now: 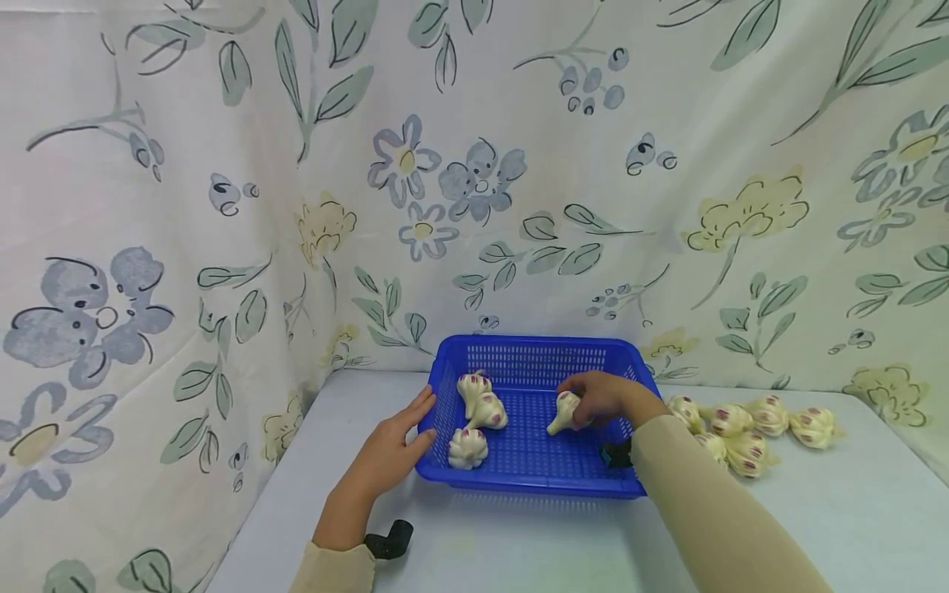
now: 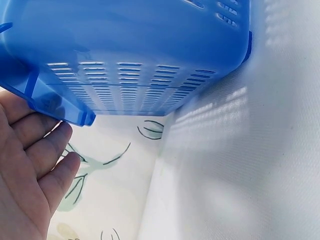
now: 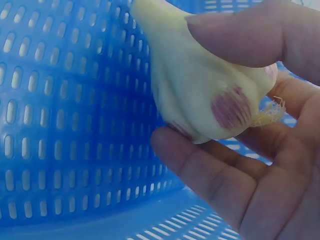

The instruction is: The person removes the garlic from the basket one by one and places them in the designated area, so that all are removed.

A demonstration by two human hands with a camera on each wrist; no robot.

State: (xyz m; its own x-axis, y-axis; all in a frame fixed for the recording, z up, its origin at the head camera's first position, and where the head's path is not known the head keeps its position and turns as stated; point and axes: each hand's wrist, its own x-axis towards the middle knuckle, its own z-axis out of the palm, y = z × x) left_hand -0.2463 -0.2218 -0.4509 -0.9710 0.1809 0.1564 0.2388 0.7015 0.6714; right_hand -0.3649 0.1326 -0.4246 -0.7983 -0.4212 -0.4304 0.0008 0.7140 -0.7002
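A blue slotted plastic basket stands on the white table. Inside it, my right hand pinches a garlic bulb between thumb and fingers; the right wrist view shows this garlic bulb close up, pale with purple patches and a tuft of roots. Along the basket's left side lie several more bulbs, among them a front garlic bulb. My left hand, fingers extended, is at the basket's left rim. From the left wrist, the fingers show straight beside the rim.
To the right of the basket, a group of garlic bulbs lies on the white table. A floral curtain hangs behind and to the left. Black wrist devices are strapped on both arms.
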